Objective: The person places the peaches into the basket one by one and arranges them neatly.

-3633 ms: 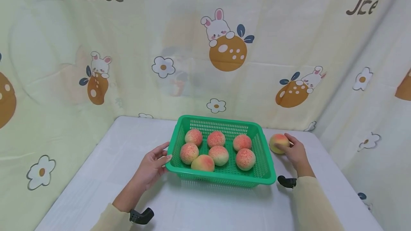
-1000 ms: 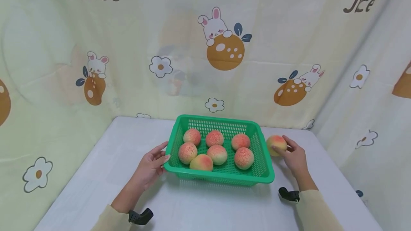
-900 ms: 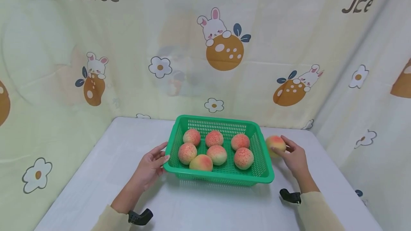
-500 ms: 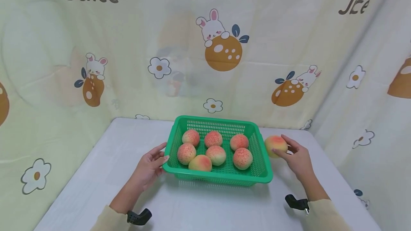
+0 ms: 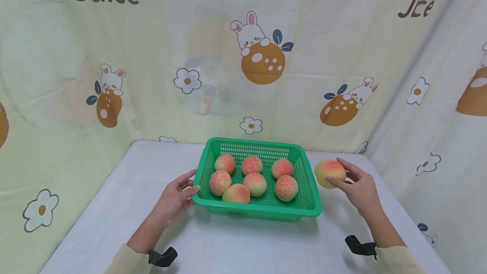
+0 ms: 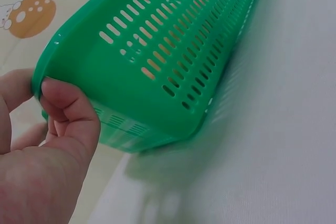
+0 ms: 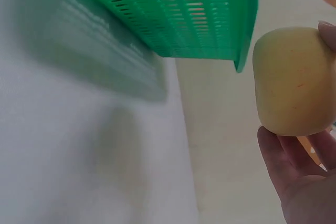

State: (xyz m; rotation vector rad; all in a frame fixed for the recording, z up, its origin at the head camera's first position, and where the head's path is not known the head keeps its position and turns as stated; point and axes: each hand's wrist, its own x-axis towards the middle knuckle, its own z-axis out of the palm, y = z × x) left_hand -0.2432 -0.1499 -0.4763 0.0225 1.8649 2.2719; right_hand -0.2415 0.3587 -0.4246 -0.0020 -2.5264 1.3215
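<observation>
My left hand (image 5: 171, 201) pinches the left rim of a green plastic basket (image 5: 262, 210); in the left wrist view the thumb (image 6: 73, 103) lies against the outside of the basket wall (image 6: 131, 90). My right hand (image 5: 360, 190) holds a yellow peach (image 5: 329, 173) with a red blush, just right of the basket. The right wrist view shows this peach (image 7: 294, 82) between thumb and fingers, raised off the table and apart from the basket. Inside the basket sit several peaches, such as a speckled pink one (image 5: 286, 188) and a yellow-red one (image 5: 236, 193).
A white-covered table (image 5: 251, 248) bears the basket. Behind it hangs a cream curtain (image 5: 213, 109) printed with rabbits, fruit and flowers, and another curtain side (image 5: 437, 138) runs along the right. Black wrist mounts (image 5: 162, 258) sit on both forearms.
Over the last second my right hand has lifted the peach, bringing it nearer the camera, while the wrist has moved right. The left hand keeps its grip on the rim.
</observation>
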